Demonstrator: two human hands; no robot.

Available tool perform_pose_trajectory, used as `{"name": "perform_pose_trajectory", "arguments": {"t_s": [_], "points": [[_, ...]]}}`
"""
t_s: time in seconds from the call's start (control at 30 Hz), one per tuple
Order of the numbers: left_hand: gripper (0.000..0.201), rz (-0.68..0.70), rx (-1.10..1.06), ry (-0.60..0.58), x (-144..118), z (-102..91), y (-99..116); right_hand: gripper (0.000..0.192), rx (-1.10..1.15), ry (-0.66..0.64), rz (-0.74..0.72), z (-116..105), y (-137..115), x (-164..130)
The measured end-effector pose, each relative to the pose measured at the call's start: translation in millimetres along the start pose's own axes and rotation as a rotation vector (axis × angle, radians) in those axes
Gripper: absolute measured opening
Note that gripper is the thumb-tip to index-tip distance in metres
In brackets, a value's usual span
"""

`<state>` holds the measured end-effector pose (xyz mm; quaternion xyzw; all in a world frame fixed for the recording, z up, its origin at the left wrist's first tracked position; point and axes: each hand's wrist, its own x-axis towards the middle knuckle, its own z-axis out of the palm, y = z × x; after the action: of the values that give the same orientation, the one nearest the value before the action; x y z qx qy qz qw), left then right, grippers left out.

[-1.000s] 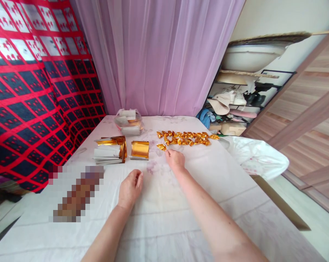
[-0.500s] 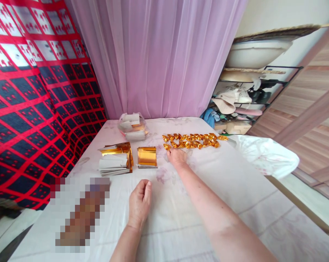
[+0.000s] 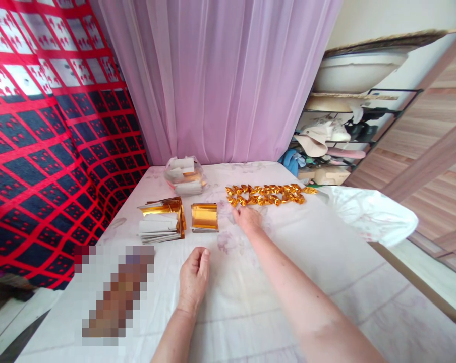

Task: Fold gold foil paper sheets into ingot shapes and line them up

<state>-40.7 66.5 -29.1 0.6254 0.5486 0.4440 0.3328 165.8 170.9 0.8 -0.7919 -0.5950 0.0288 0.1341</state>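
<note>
My right hand [image 3: 248,219] reaches over the table with its fingers drawn together. The fingertips are at a folded gold paper ingot [image 3: 233,201] on the near left end of two rows of gold paper ingots [image 3: 268,199]. My left hand [image 3: 194,275] rests on the cloth, fingers curled in and thumb on top, with nothing visible in it. Between the hands and farther back lies a small stack of gold foil paper sheets [image 3: 204,217]. Left of it is a bigger, fanned pile of foil sheets [image 3: 160,223], some with the pale side up.
A clear plastic bag [image 3: 171,174] with more sheets stands at the back. A pale floral cloth [image 3: 228,292] covers the table. A white plastic bag [image 3: 372,214] hangs by the right edge, near a cluttered rack [image 3: 336,143]. A blurred-out patch lies at the left front.
The view has shifted very slightly. My right hand stays at the left end of the ingot rows, where the ingots sit a little closer together. My left hand has not visibly moved.
</note>
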Motion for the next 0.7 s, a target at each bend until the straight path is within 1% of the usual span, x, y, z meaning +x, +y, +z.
{"name": "perform_pose_trajectory", "arguments": {"t_s": [0.1,0.23,0.3,0.33,0.37,0.43,0.53,0.6,0.63,0.7], "points": [[0.037,0.01,0.027,0.003,1,0.8,0,0.038,-0.026,0.012,-0.007,0,8,-26],[0.033,0.002,0.08,0.013,3,3.5,2,0.035,-0.046,0.004,-0.058,-6,23,-61],[0.031,-0.007,0.109,0.014,5,0.3,4,0.035,-0.052,-0.005,-0.081,-10,32,-75],[0.027,-0.009,0.134,0.012,6,-4.2,5,0.035,-0.054,-0.004,-0.089,-11,37,-81],[0.022,-0.01,0.166,0.013,6,-11.2,6,0.035,-0.056,-0.003,-0.095,-12,42,-86],[0.015,-0.015,0.248,0.042,6,-32.6,8,0.034,-0.057,0.007,-0.104,-12,50,-95],[0.018,-0.034,0.402,0.127,-1,-76.2,6,0.034,-0.045,0.031,-0.124,-11,58,-104],[0.03,-0.03,0.771,0.195,-9,-103.9,0,0.034,-0.032,0.043,-0.138,-9,61,-107],[0.04,-0.063,0.908,0.227,-13,-115.1,-3,0.034,-0.026,0.046,-0.144,-8,61,-108],[0.058,-0.179,1.05,0.224,-19,-130.5,-10,0.034,-0.014,0.051,-0.155,-7,61,-108]]}}
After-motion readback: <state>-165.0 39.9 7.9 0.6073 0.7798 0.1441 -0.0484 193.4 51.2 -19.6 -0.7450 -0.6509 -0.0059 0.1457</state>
